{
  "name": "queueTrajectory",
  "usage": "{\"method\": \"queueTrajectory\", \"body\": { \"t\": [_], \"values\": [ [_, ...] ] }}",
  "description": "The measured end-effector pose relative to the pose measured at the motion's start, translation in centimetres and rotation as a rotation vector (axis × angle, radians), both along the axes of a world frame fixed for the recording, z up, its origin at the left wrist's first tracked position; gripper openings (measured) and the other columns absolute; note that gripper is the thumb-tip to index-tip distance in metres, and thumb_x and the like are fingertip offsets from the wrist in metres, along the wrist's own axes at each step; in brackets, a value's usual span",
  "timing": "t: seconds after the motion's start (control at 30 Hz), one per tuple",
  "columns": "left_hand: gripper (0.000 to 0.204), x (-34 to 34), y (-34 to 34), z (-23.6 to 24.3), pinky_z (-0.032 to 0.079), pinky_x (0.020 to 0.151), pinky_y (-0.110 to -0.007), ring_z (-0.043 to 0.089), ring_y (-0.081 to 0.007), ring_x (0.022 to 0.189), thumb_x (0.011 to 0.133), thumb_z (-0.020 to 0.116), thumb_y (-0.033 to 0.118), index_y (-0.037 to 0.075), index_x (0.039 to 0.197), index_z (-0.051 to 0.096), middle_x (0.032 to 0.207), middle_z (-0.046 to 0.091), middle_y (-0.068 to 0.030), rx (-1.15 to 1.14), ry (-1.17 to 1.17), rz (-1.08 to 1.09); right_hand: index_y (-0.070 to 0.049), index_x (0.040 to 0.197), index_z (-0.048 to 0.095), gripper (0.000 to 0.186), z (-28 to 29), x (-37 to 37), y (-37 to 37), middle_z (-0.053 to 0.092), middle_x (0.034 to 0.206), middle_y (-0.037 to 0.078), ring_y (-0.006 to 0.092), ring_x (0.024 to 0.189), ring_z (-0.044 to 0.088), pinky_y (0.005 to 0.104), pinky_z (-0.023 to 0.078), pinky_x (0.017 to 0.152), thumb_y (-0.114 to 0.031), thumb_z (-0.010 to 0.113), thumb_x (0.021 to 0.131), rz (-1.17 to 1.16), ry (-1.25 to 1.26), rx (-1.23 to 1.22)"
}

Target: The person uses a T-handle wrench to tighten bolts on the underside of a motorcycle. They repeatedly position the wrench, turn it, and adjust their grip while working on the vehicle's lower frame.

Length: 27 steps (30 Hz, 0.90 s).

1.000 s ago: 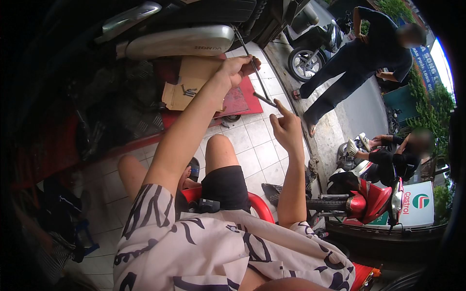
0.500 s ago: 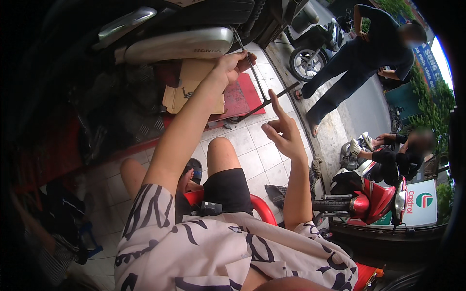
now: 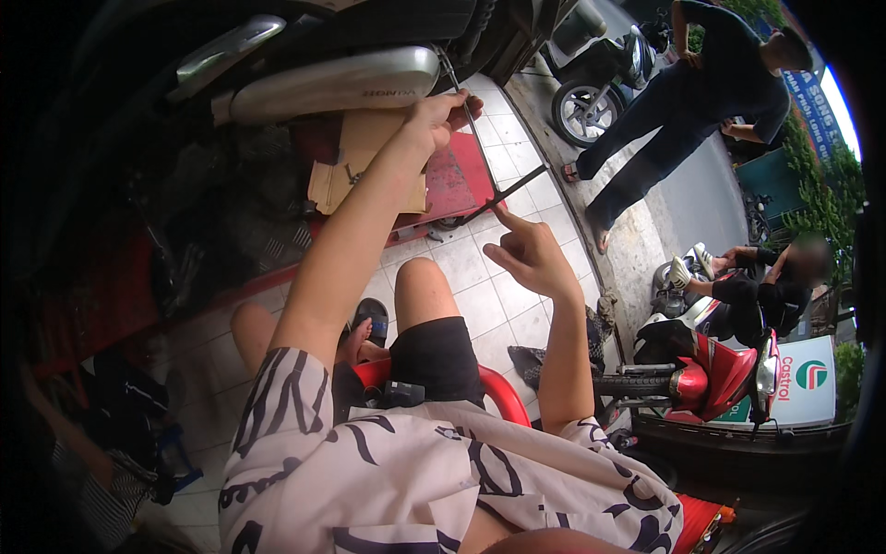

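Note:
A long, thin T-handle wrench (image 3: 526, 182) runs from beneath a motorbike's silver exhaust muffler (image 3: 332, 85) down to its dark crossbar. My left hand (image 3: 438, 120) is closed round the shaft near the upper part. My right hand (image 3: 526, 258) holds nothing; its index fingertip touches the crossbar from below, with the thumb apart. Below the muffler, a piece of cardboard (image 3: 378, 138) with small metal parts (image 3: 353, 174) on it lies on a red platform (image 3: 452, 180).
Right, a person (image 3: 683, 102) stands on the pavement by a scooter (image 3: 591, 102); another person (image 3: 757, 295) sits near a red motorbike (image 3: 711, 369). A person (image 3: 111, 443) is at lower left. My knees and red chair (image 3: 503, 392) are below my hands, over tiled floor (image 3: 498, 295).
The wrench's crossbar has swung round to a different angle. My right index finger went from stretched upward to bent against the bar, and my left hand stayed on the shaft.

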<state>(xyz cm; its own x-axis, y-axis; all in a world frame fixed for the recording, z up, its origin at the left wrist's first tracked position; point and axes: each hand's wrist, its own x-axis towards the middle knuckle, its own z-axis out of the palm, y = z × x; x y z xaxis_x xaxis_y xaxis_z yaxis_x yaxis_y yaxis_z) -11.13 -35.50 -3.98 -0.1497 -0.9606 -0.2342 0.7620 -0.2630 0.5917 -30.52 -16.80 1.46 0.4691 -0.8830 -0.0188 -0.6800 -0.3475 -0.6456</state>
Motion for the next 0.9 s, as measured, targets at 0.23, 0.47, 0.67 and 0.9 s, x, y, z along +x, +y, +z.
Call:
{"method": "queueTrajectory", "body": {
  "t": [0.23, 0.47, 0.67, 0.9],
  "values": [
    [0.011, 0.3, -0.5, 0.3, 0.059, 0.084, -0.033, 0.068, -0.0249, 0.09, 0.095, 0.06, 0.009, -0.002, 0.097, 0.06, 0.096, 0.068, -0.0164, -0.021, 0.014, -0.005, -0.004, 0.121, 0.064, 0.044, -0.5, 1.3, -0.4, 0.05, 0.06, 0.005, 0.0091, 0.049, 0.041, 0.0257, 0.036, 0.048, 0.0, 0.072, 0.078, -0.05, -0.212, -0.439],
    [0.011, -0.7, -0.1, 0.7, 0.059, 0.084, -0.035, 0.069, -0.0262, 0.089, 0.097, 0.056, 0.008, -0.003, 0.097, 0.059, 0.099, 0.068, -0.0195, -0.003, -0.004, 0.04, -0.001, 0.081, 0.065, 0.017, -1.2, 3.1, -1.8, 0.062, 0.066, 0.007, 0.0145, 0.049, 0.057, 0.0263, 0.042, 0.046, -0.007, 0.08, 0.075, -0.297, -0.23, -0.671],
    [0.021, -0.9, 3.7, -0.2, 0.053, 0.098, -0.046, 0.065, -0.0322, 0.108, 0.101, 0.047, 0.012, -0.006, 0.109, 0.054, 0.111, 0.065, -0.023, -0.059, 0.202, -0.173, 0.001, 0.08, 0.066, 0.015, -2.4, 2.6, -2.0, 0.063, 0.065, 0.011, 0.0165, 0.049, 0.058, 0.0283, 0.043, 0.047, -0.01, 0.077, 0.079, -0.301, -0.229, -0.697],
    [0.026, -1.3, 5.0, 0.1, 0.052, 0.099, -0.05, 0.062, -0.0351, 0.111, 0.103, 0.04, 0.011, -0.009, 0.114, 0.051, 0.113, 0.063, -0.0236, -0.179, 0.14, -0.184, 0.001, 0.08, 0.066, 0.015, -4.0, 3.3, -1.6, 0.059, 0.062, 0.012, 0.0208, 0.046, 0.055, 0.032, 0.041, 0.046, -0.012, 0.067, 0.088, -0.36, -0.171, -0.598]
  ]
}}
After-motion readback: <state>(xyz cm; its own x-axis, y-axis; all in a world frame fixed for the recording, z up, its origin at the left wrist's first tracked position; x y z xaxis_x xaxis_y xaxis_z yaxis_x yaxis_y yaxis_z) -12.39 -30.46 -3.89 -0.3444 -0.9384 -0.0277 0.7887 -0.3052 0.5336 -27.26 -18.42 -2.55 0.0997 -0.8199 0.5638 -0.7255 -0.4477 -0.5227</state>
